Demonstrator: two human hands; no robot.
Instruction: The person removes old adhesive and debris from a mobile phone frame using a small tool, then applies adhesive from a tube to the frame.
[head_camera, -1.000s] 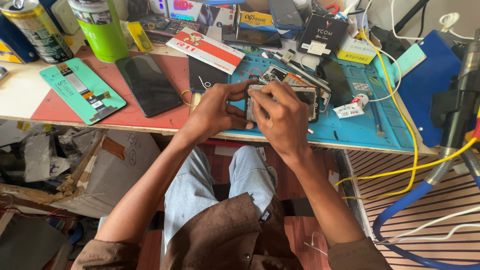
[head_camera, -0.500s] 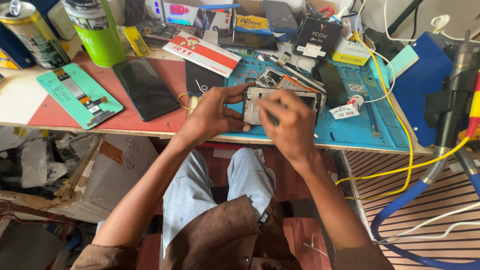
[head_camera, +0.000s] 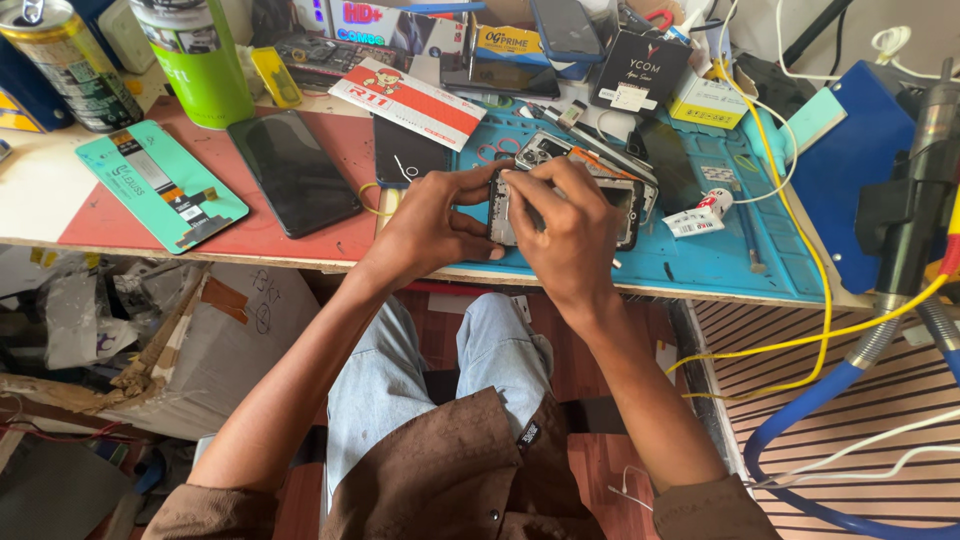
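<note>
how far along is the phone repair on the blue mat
Done: the opened phone lies with its insides exposed, and a separate dark screen panel rests on the red mat. In hand: the left hand steadies the phone's end while the right hand works at its top edge. Left: the phone is still uncovered, and the boxed part lies untouched.

The head-worn camera looks steeply down, close over the workbench (head_camera: 120, 215) edge and lap.

Blue mat (head_camera: 700, 262), red mat (head_camera: 250, 235) (dark phone (head_camera: 292, 172)), green canister (head_camera: 200, 60).
</note>
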